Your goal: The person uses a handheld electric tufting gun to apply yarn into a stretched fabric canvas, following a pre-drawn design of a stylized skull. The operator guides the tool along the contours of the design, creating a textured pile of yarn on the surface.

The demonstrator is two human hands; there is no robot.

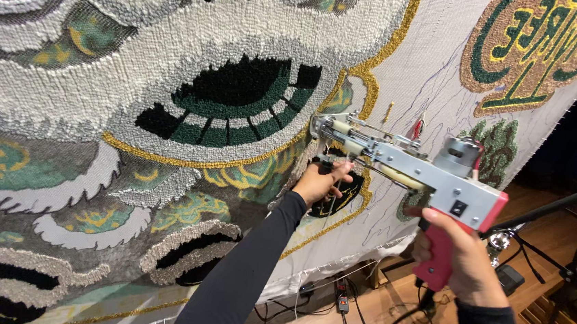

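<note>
The right hand [463, 254] grips the red pistol handle of a grey metal tufting gun [405, 164]; the left hand [321, 182] seems closed on its front grip, nose against the stretched tufted cloth [169, 105]. Likely stiff, front-heavy: needs both grips.

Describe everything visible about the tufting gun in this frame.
The tufting gun is a grey metal tool with a red pistol handle, a round silver motor on top and cream rods running to its tip. It lies tilted, tip pressed to the stretched cloth beside the gold-edged tufted pattern. The right hand grips the red handle; the left hand holds the front grip under the tip. A dark cord hangs from below the handle.
</note>
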